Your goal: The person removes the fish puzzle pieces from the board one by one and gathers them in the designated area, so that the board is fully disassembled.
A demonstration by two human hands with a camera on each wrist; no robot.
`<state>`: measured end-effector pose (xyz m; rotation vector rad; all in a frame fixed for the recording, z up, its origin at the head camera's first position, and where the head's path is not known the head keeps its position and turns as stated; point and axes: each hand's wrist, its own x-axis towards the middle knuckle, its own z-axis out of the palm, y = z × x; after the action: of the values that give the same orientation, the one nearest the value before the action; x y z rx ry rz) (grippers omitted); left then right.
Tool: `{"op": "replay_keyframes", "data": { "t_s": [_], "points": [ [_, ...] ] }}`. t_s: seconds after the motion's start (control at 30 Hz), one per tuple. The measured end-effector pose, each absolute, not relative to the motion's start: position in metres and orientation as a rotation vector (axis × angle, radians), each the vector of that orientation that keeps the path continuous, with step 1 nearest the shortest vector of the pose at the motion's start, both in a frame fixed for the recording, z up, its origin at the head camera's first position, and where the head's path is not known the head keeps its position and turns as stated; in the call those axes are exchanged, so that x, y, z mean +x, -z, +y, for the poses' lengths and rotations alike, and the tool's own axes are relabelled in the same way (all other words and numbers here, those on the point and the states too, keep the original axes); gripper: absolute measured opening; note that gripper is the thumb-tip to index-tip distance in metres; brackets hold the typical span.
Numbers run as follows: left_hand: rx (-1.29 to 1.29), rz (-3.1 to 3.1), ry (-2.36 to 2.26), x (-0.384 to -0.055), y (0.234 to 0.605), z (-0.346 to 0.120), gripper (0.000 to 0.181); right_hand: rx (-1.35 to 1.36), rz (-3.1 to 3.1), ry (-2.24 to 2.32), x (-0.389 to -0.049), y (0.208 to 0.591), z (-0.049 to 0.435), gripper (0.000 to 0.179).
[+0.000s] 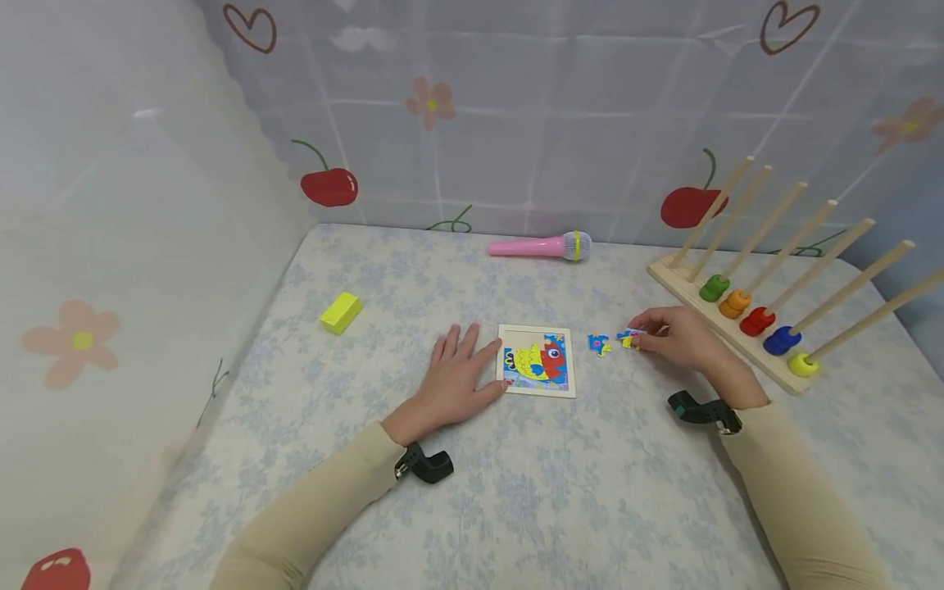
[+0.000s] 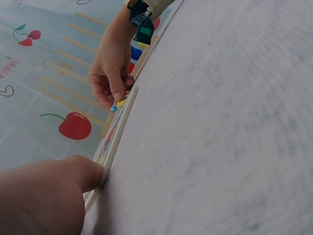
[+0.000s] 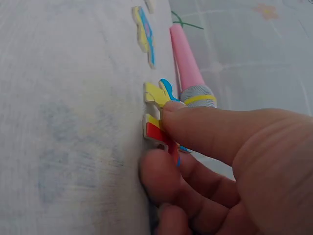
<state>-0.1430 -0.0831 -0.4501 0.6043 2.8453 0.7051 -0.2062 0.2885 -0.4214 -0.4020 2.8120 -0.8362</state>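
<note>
A square wooden puzzle board [image 1: 524, 336] with a picture of a yellow and red fish lies on the table; bare wood shows at its upper left. My left hand [image 1: 456, 383] rests flat on its left side, fingers spread, with thumb and index fingertip at the frame's edge. To the right of the board, my right hand [image 1: 680, 338] pinches a puzzle piece [image 3: 157, 94] of yellow, red and blue between thumb and fingers, close over the table. Part of that piece is hidden by the thumb. Another puzzle piece [image 1: 597, 343], blue and yellow, lies between the board and my right hand.
A pink toy microphone [image 1: 534, 247] lies toward the back. Right of my right hand stands a wooden peg rack [image 1: 667, 274] with tall rods and coloured beads. A yellow block [image 1: 341, 313] sits at the left. A printed curtain [image 1: 516, 106] hangs behind the table.
</note>
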Motion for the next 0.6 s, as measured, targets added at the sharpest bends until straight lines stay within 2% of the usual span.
{"op": "replay_keyframes", "data": {
  "t_s": [0.6],
  "points": [
    [0.611,2.854,-0.713,-0.143,0.4513,-0.0841,0.067,-0.413,2.829,0.734,-0.2082,0.4266,0.2845,0.028]
  ]
}}
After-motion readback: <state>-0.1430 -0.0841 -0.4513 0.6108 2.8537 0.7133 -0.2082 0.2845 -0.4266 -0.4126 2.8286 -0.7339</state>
